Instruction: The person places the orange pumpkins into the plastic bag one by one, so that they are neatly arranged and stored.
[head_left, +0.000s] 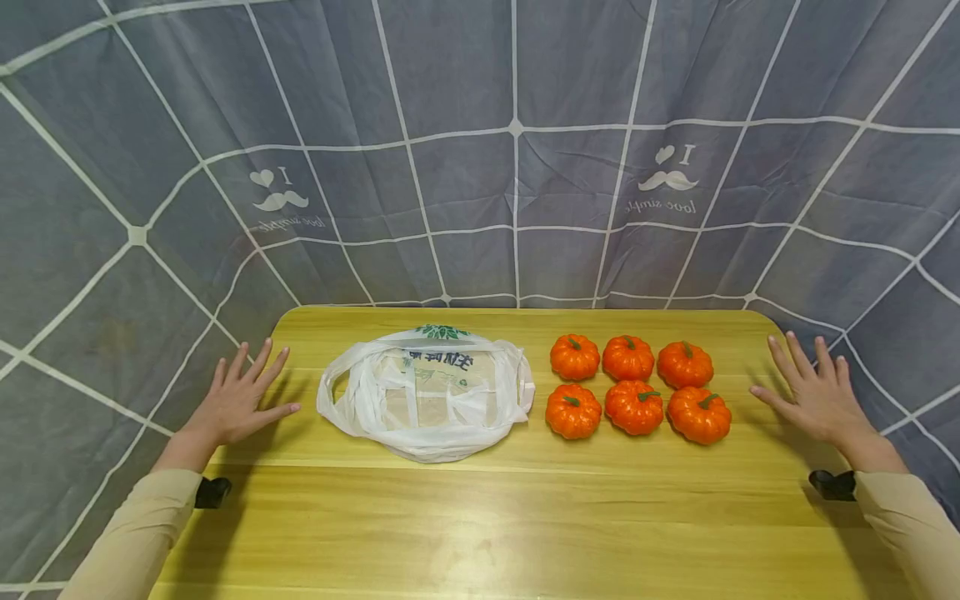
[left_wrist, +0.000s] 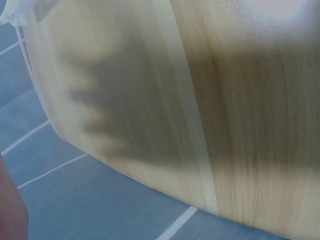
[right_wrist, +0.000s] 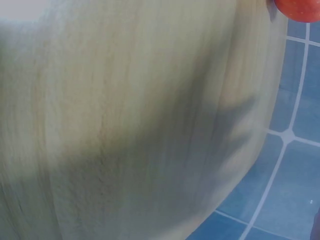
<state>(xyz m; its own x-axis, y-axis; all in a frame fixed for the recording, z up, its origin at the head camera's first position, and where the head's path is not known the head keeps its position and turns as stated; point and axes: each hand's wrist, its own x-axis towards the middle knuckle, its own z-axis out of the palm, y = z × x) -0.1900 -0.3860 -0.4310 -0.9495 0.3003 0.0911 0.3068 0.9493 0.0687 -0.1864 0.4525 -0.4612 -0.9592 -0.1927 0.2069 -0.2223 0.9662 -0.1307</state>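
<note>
My left hand [head_left: 242, 398] is held with fingers spread over the table's left edge, holding nothing. To its right lies a white plastic bag [head_left: 442, 446] with green print, its handles spread to the sides and tan contents showing through. My right hand [head_left: 819, 400] hangs with fingers spread over the right edge, also holding nothing. Nearest to it is an orange pumpkin [head_left: 699, 415] with a green stem, one of several small pumpkins in two rows right of the bag. In the right wrist view part of a pumpkin [right_wrist: 302, 7] shows at the top corner.
A yellowish wooden table [head_left: 465, 533] with rounded far corners bears everything. Grey-blue cloth [head_left: 465, 75] with white grid lines hangs behind it and along both sides. Shadows of the hands fall on the wood in both wrist views.
</note>
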